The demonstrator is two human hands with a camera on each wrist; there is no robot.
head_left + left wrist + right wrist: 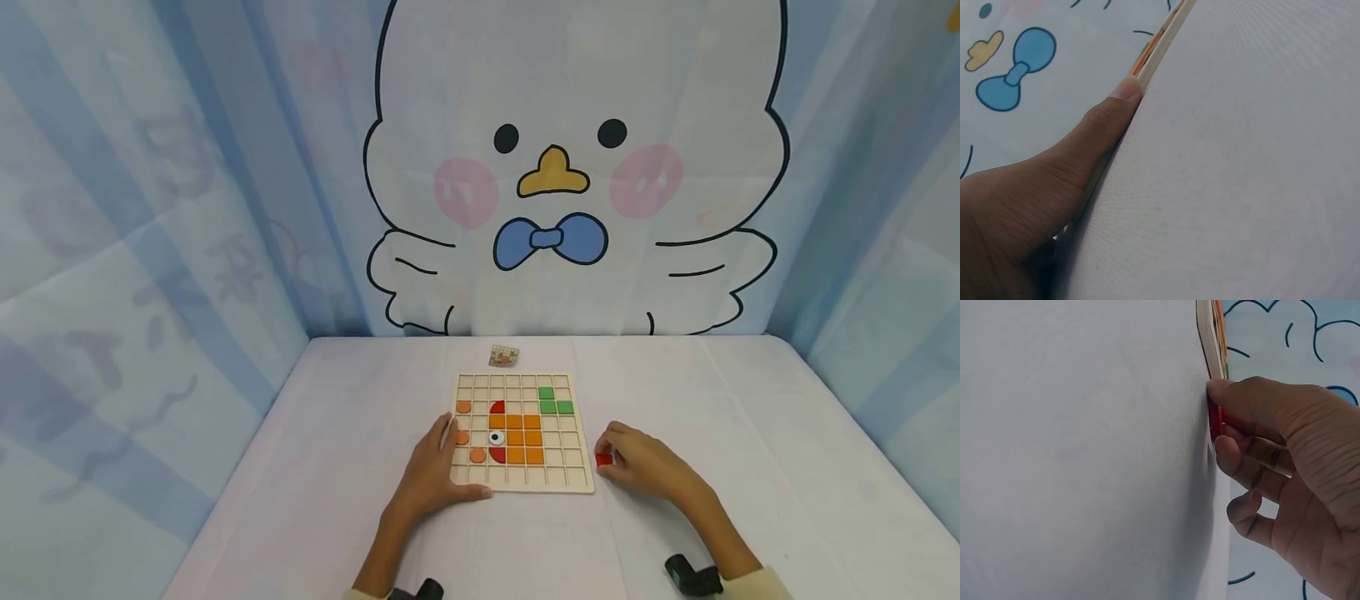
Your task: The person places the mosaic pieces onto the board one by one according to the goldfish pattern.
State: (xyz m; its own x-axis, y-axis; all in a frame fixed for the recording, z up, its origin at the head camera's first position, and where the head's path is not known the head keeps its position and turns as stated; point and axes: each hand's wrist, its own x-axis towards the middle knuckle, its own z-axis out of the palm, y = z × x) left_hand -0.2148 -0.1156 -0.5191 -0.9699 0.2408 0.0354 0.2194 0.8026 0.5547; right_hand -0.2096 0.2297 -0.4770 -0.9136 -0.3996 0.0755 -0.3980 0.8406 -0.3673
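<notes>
A square wooden grid board (566, 479) lies flat on the table, its cells partly filled with coloured tiles. Orange square tiles (515, 439) form a block near its middle, beside a round eye tile (497, 437) and two curved red tiles (497, 455). Green square tiles (547, 407) sit toward the upper right, and round orange tiles (477, 456) toward the left. My left hand (433, 471) rests at the board's left front corner, fingers along the side and thumb (1100, 122) along the front edge. Just off the right edge, my right hand (641, 462) pinches a small red tile (1215, 419) between thumb and fingers, low over the table.
Behind the board lies a small patterned card or packet (504, 356). The white-covered table (360, 417) meets a curtain (555, 292) printed with a cartoon bird at its back edge. Dark wrist devices (692, 577) are strapped on both forearms.
</notes>
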